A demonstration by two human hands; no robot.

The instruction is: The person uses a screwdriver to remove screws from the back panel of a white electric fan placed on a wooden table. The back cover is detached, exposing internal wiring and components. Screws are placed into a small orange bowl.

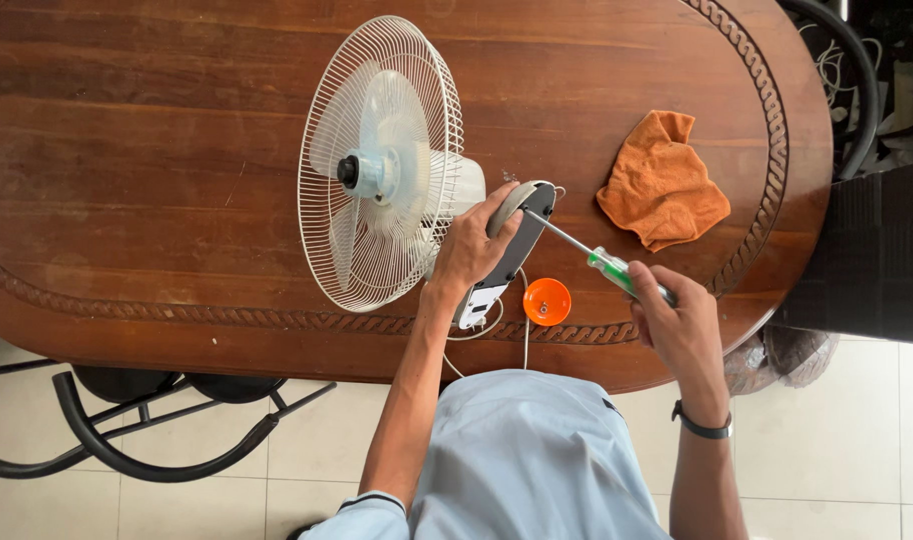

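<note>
Two hands, left hand [469, 248], right hand [680, 325], one screwdriver [602, 262], one fan [387, 165]

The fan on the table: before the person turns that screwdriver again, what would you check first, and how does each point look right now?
1. Left hand steadies the fan's base: ok, it grips it.
2. Screwdriver held firmly in the right hand: ok.
3. Tip seated in a screw: cannot tell, the tip meets the base but the screw is too small to see.
4. Fan lies stable on the table: ok, it rests on its side.
5. Orange cap away from the edge: ok, though fairly near.
6. Cord unplugged: cannot tell.
</note>
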